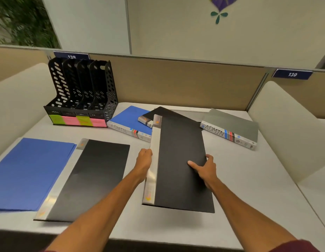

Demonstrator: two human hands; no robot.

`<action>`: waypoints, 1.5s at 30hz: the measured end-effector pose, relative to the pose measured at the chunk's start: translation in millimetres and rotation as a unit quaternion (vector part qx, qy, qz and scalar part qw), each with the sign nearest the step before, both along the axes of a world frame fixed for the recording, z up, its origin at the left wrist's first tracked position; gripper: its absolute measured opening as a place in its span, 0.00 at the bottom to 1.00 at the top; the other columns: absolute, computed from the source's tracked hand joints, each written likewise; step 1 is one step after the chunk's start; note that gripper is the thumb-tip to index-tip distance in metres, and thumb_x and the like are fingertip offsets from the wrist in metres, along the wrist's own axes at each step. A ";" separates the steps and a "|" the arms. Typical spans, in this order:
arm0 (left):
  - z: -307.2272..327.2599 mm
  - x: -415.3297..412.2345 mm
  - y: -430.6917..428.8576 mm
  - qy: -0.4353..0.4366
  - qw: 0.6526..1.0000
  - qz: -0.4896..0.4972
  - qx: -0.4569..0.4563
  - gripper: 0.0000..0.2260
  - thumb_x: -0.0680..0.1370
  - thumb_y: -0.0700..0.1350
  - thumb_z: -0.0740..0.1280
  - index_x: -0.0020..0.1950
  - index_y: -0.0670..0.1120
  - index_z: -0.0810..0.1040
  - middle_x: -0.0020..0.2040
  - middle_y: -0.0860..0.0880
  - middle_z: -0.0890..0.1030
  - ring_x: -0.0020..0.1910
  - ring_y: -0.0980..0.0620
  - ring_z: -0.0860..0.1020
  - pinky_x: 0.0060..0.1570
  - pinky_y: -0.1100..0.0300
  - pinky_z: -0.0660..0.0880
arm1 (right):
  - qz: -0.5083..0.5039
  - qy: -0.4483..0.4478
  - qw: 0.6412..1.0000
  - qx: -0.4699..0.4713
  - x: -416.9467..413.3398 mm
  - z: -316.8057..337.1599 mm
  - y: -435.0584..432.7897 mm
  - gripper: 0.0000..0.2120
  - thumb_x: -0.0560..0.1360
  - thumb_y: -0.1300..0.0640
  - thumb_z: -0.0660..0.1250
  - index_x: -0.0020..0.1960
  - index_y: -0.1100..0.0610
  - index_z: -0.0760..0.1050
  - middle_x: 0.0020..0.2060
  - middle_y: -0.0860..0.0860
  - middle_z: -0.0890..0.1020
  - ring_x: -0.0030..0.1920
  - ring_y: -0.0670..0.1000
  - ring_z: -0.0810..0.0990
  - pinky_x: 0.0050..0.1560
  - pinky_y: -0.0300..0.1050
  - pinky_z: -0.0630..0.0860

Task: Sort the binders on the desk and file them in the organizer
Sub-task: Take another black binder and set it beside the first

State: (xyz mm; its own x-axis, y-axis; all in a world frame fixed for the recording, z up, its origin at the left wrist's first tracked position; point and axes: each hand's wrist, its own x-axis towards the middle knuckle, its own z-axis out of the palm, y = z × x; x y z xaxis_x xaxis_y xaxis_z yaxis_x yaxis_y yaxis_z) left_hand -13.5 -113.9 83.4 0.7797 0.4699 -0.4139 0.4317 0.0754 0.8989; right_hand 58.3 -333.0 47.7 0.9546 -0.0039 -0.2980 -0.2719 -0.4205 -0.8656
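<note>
**Held binder lies right of and nearer than the organizer; left hand is on the organizer side**

The black binder (pixel 181 160) is held by both hands over the middle of the desk (pixel 249 179). Its near end appears clear of the surface, and its far end overlaps the binders lying behind it.

- **Long axis:** it runs away from the person, leaning slightly, with the silver spine on the left edge and the cover facing up.
- **Left hand (pixel 144 159):** the fingers are wrapped round the spine edge about midway along.
- **Right hand (pixel 206 170):** it pinches the opposite edge, thumb on the cover and fingers underneath.

The black perforated organizer (pixel 81 91) stands at the far left of the desk. It shows four upright slots, all apparently vacant, and green and pink sticky labels (pixel 79 120) along its front. It lies well apart from the held binder, ahead and to the left, so the left hand is the nearer one.

**Judgement:** the binder lies flat while the slots are upright. It would need turning onto an edge before entry. I cannot tell which slot is meant, as the labels are unreadable.

Lying flat on the desk are:
- a blue folder (pixel 30 171)
- a second black binder (pixel 89 179)
- a blue ADMIN binder (pixel 129 120)
- a grey ADMIN binder (pixel 232 126)
</note>
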 end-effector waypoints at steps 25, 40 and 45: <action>-85.5 -42.3 50.3 0.180 0.973 0.018 0.146 0.18 0.79 0.44 0.63 0.67 0.38 0.69 0.65 0.40 0.74 0.60 0.39 0.75 0.57 0.52 0.74 | 0.159 0.026 0.958 -0.237 -56.2 -60.2 65.1 0.29 0.77 0.53 0.67 0.73 0.57 0.60 0.67 0.60 0.68 0.67 0.59 0.68 0.67 0.50 0.68; -67.1 -32.4 46.5 0.105 0.906 -0.134 0.387 0.24 0.78 0.49 0.65 0.71 0.42 0.66 0.70 0.42 0.70 0.68 0.42 0.70 0.66 0.49 0.70 | 0.207 -0.053 0.904 -0.370 -45.2 -43.8 59.9 0.29 0.80 0.41 0.56 0.76 0.55 0.58 0.75 0.55 0.62 0.74 0.59 0.61 0.72 0.54 0.61; -51.4 -2.1 29.0 0.098 0.837 -0.221 0.492 0.31 0.78 0.56 0.63 0.77 0.46 0.57 0.77 0.44 0.58 0.76 0.43 0.57 0.74 0.44 0.56 | 0.196 -0.082 0.883 -0.418 -26.7 -28.2 35.2 0.33 0.78 0.35 0.50 0.77 0.52 0.53 0.77 0.54 0.57 0.76 0.59 0.57 0.75 0.56 0.55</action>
